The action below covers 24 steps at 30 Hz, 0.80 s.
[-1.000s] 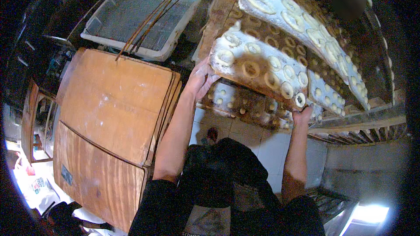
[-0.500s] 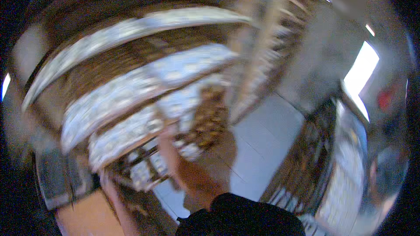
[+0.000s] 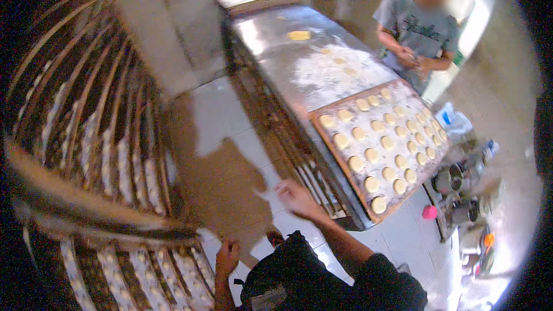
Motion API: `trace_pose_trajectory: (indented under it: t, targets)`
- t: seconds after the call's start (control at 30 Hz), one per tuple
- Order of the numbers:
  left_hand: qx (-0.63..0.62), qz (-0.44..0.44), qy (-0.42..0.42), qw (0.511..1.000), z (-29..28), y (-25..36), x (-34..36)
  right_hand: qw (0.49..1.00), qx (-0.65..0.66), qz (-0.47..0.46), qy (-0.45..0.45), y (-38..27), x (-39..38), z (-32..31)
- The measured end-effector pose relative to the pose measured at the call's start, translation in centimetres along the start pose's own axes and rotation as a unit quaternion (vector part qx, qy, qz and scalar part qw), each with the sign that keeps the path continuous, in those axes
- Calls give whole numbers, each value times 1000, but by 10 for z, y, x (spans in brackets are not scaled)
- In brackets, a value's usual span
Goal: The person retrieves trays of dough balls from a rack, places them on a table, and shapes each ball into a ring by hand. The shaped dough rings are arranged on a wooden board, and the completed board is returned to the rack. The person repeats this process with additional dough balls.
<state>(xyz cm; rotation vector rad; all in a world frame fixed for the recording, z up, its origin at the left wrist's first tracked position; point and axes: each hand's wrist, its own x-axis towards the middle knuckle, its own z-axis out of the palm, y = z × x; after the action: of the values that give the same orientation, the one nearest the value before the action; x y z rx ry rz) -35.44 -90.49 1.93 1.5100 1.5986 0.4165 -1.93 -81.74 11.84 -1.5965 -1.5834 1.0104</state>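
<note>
My left hand [image 3: 228,256], low in the view beside the rack, is open with loosely bent fingers and holds nothing that I can see. My right hand [image 3: 292,196], slightly blurred, is open and empty in front of the steel table [image 3: 256,37]. A wooden board [image 3: 317,131] dusted with flour lies on the table's near end, right of and above my right hand, bearing several rows of pale round dough pieces [image 3: 387,142]. Farther along the steel top are flour [image 3: 314,75] and a small yellow piece of dough [image 3: 299,35].
Slatted wooden racks [image 3: 80,115] with floured boards stand at the left. A person [image 3: 412,37] in a grey shirt stands behind the table, hands together. Pots [image 3: 461,213] and a pink item [image 3: 429,212] lie at the right. Tiled floor [image 3: 213,115] runs between rack and table.
The view has swung sharply right, from the racks to the steel table and the other person. Both my hands have let go of the board of dough rings and moved down from the shelves.
</note>
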Motion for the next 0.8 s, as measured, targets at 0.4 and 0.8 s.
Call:
trace_pose_trajectory:
  t: [0.4, 0.8]
  targets:
    - [269, 469, -75, 838, 148, 453, 343, 837, -301, 262, 375, 46, 95, -184]
    - [67, 483, -362, 795, 132, 608, 672, 846, -42, 347, 402, 57, 365, -329]
